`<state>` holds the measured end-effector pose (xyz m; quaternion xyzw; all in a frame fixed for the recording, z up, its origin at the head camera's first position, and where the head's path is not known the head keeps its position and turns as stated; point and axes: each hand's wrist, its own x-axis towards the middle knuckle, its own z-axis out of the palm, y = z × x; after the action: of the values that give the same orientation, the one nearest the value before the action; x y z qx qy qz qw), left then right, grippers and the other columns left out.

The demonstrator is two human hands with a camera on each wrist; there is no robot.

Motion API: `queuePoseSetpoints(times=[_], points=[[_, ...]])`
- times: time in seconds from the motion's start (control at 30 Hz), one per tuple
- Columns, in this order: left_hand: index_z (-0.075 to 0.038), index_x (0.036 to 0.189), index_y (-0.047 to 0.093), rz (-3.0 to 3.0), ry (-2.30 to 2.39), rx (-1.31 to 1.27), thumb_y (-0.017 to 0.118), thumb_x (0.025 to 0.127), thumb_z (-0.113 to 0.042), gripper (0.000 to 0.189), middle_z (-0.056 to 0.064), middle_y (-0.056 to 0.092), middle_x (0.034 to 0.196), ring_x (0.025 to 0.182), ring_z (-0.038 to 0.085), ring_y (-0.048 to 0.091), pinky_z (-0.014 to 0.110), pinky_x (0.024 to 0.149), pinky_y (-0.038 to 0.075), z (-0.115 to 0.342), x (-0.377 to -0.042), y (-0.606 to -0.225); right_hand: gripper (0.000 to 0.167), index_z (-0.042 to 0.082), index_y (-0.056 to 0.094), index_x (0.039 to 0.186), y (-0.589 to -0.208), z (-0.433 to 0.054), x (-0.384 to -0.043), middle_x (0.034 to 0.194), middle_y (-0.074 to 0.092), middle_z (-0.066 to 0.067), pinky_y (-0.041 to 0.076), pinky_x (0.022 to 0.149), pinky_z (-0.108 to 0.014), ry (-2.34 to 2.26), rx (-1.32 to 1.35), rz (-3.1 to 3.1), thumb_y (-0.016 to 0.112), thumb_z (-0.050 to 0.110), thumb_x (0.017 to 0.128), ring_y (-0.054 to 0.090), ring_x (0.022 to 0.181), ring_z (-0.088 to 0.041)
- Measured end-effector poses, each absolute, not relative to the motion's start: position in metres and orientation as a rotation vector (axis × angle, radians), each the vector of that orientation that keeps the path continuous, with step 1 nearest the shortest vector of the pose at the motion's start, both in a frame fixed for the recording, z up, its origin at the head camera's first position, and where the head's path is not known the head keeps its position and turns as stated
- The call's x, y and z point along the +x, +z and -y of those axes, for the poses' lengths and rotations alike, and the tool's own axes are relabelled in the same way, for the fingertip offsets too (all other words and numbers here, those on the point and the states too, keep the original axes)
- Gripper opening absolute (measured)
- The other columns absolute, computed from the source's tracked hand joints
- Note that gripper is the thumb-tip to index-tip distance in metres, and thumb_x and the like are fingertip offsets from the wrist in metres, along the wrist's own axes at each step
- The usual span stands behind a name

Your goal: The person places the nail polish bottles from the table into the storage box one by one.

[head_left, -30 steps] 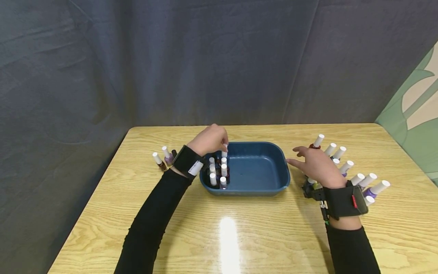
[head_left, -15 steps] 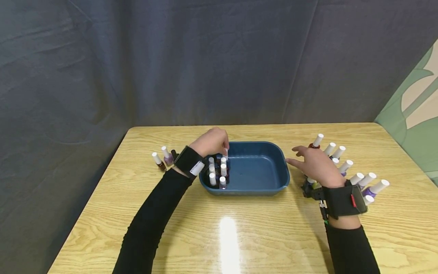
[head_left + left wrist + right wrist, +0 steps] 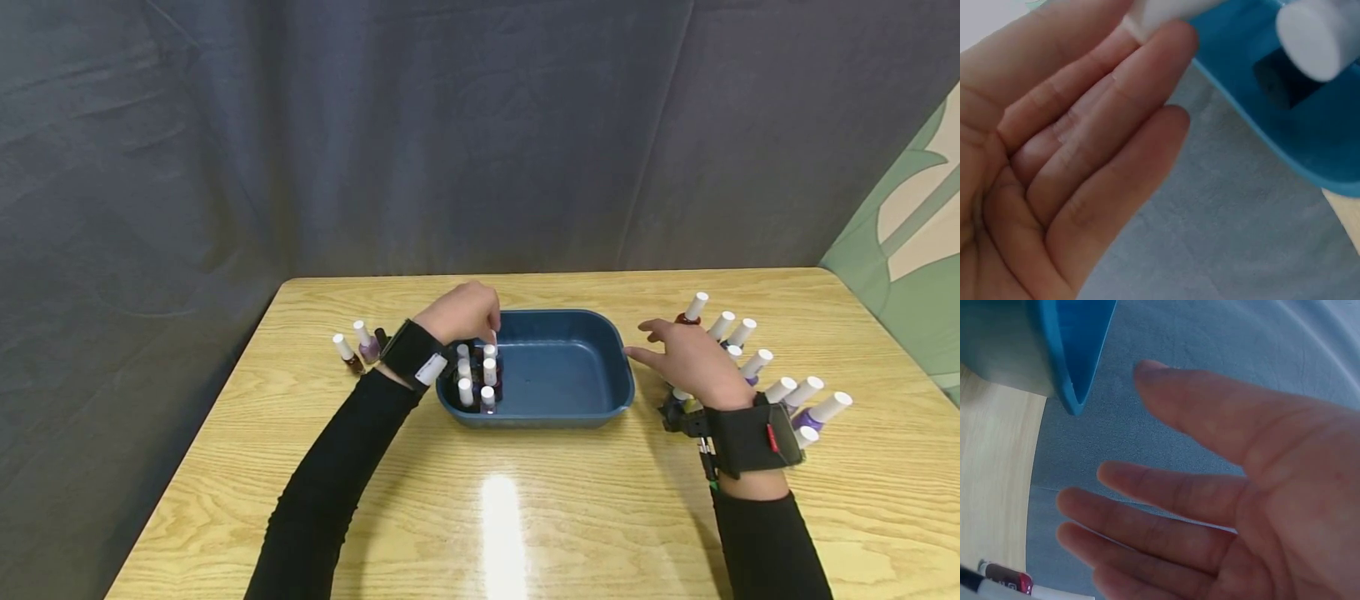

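Note:
A blue plastic tub (image 3: 555, 422) stands mid-table, with white-capped nail polish bottles (image 3: 489, 372) upright in two rows along its left side. Over the far end of those rows, my left hand (image 3: 461, 312) pinches a nail polish bottle by its white cap (image 3: 1175, 11); the fingers hide most of that bottle in the head view. My right hand (image 3: 693, 360) hovers just beyond the tub's right rim, fingers spread and holding nothing. Beneath and around it stand more white-capped nail polish bottles (image 3: 829, 408), some partly covered by the hand and wrist strap.
To the left of the tub stand a dark brown bottle (image 3: 348, 353), a light purple one (image 3: 366, 341) and a black-capped item (image 3: 382, 337) partly behind the left wrist. A dark grey cloth (image 3: 480, 142) hangs behind the wooden table (image 3: 570, 517).
My left hand has lowered slightly at the tub's far left, and less of the pinched bottle's white cap shows. My right hand has stayed nearly still.

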<state>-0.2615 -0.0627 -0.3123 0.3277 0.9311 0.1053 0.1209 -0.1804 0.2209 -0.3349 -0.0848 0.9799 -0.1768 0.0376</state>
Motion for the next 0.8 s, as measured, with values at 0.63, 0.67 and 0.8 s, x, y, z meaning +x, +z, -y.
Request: queuePoseSetpoints(times=[0.63, 0.67, 0.8], points=[[-0.003, 0.1, 0.071, -2.888, 0.402, 0.737, 0.074, 0.075, -0.012, 0.027, 0.012, 0.07, 0.097, 0.086, 0.023, 0.065, 0.036, 0.078, 0.052, 0.149, -0.255, -0.271, 0.054, -0.008, 0.051, 0.123, -0.336, -0.222, -0.182, 0.113, 0.057, -0.032, 0.049, 0.06, -0.037, -0.54, -0.285, -3.01, 0.058, 0.032, 0.089, 0.063, 0.069, -0.026], [-0.002, 0.1, 0.07, -2.899, 0.417, 0.721, 0.074, 0.075, -0.012, 0.026, 0.013, 0.07, 0.097, 0.086, 0.024, 0.065, 0.036, 0.077, 0.052, 0.157, -0.254, -0.271, 0.054, -0.009, 0.051, 0.123, -0.336, -0.222, -0.182, 0.113, 0.057, -0.032, 0.049, 0.06, -0.037, -0.541, -0.284, -3.009, 0.058, 0.032, 0.089, 0.063, 0.07, -0.026], [0.0, 0.099, 0.07, -2.949, 0.443, 0.648, 0.072, 0.076, -0.009, 0.024, 0.016, 0.069, 0.095, 0.085, 0.027, 0.065, 0.039, 0.076, 0.051, 0.185, -0.252, -0.275, 0.054, -0.009, 0.051, 0.123, -0.336, -0.222, -0.181, 0.113, 0.057, -0.032, 0.049, 0.061, -0.037, -0.542, -0.286, -3.009, 0.058, 0.032, 0.089, 0.063, 0.069, -0.026]])
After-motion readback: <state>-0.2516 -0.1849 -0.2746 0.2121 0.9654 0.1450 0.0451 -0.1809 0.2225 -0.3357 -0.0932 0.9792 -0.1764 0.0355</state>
